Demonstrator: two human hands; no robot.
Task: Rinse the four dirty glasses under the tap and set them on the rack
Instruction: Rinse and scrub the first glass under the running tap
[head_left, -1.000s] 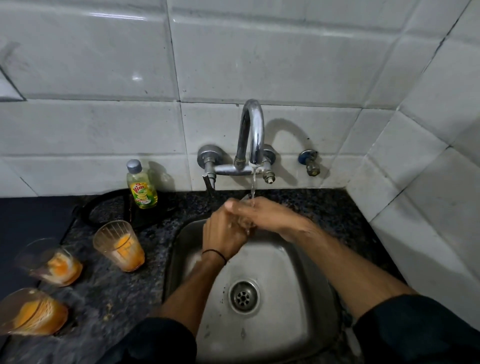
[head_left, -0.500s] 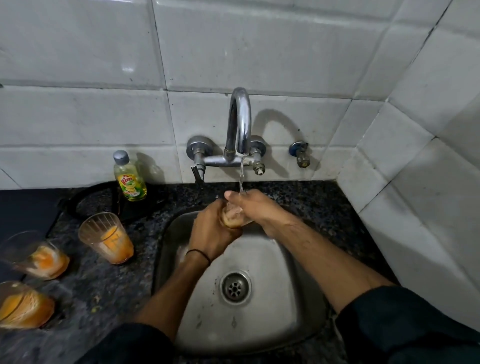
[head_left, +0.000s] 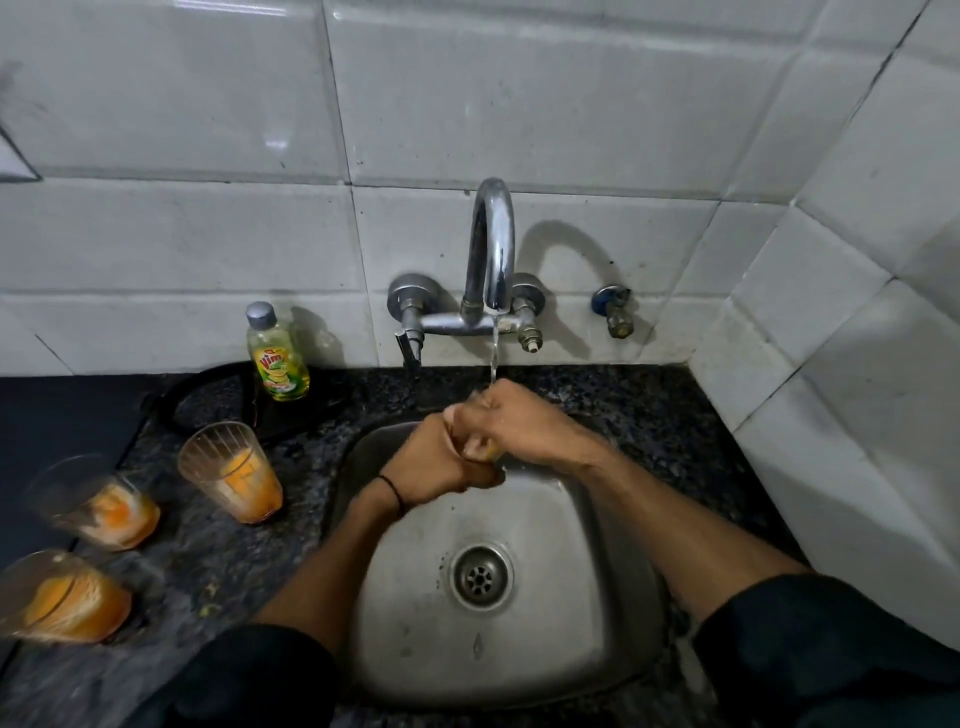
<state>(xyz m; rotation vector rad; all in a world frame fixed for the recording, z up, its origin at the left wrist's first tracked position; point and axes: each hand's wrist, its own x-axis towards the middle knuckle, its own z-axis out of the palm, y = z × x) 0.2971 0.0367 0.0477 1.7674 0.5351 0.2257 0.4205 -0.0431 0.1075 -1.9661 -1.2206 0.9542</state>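
White glazed wall tiles (head_left: 519, 104) behind; speckled dark granite counter (head_left: 208, 561) below, a square stainless-steel sink (head_left: 582, 613) set into it. Over the basin, under a thin stream (head_left: 494, 353) from the curved chrome tap (head_left: 491, 244): a small clear glass smeared with orange residue (head_left: 487, 450), mostly hidden between both hands. Left hand (head_left: 439, 460) wrapped tight round its body; right hand (head_left: 524, 421) curled over its upper end. On the counter left of the sink: an upright ribbed glass coated with orange pulp (head_left: 234, 475), a second dirty glass (head_left: 101, 504) and a third dirty glass (head_left: 60, 597), both blurred. Yellow-green dish-soap bottle (head_left: 278, 358) upright by the wall.
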